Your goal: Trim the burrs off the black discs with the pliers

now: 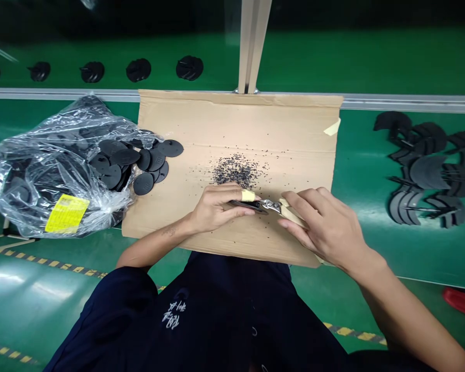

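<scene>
My left hand, with yellow tape round one finger, pinches a black plastic disc that is tilted nearly edge-on over the cardboard. From the right, my right hand is closed round the pale handles of a pair of cutting pliers. Their metal jaws meet the disc's right edge; whether they are closed on it I cannot make out. Just beyond the hands lies a scattered heap of tiny black plastic bits on the cardboard sheet.
Left, a clear plastic bag with a yellow label spills several black discs onto the cardboard. Stacks of black discs lie on the green table at right. Several small piles stand behind the metal rail, and an upright post rises at back centre.
</scene>
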`<act>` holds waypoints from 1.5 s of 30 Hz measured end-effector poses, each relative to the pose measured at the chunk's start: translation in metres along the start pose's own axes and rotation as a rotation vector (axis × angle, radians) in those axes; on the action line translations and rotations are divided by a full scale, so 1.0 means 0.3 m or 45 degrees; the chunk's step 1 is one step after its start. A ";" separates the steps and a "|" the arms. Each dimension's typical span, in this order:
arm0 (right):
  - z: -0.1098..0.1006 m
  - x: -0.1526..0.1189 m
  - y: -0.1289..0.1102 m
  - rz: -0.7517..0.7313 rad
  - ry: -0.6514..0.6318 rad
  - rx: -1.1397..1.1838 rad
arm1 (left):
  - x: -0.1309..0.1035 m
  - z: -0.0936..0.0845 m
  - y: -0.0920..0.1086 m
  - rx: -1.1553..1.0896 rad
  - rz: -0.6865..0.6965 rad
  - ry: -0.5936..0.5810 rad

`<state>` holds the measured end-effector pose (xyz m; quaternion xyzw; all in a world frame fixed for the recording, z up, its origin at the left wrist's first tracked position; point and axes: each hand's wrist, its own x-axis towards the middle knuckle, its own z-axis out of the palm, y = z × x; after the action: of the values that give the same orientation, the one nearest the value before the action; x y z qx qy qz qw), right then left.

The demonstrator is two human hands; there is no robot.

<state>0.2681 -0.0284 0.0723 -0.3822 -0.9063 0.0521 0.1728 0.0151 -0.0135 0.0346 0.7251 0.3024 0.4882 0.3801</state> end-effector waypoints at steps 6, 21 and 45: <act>-0.006 -0.001 -0.002 0.015 -0.009 -0.004 | -0.013 0.014 -0.001 -0.043 0.017 0.013; 0.115 0.046 -0.067 0.313 0.420 0.617 | -0.003 0.032 -0.024 0.135 -0.069 0.065; 0.030 0.001 0.006 0.017 0.005 -0.146 | -0.026 0.002 0.000 0.128 0.114 -0.107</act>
<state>0.2661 -0.0265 0.0636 -0.3975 -0.9049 0.0003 0.1521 0.0129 -0.0199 0.0307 0.7759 0.2775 0.4583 0.3332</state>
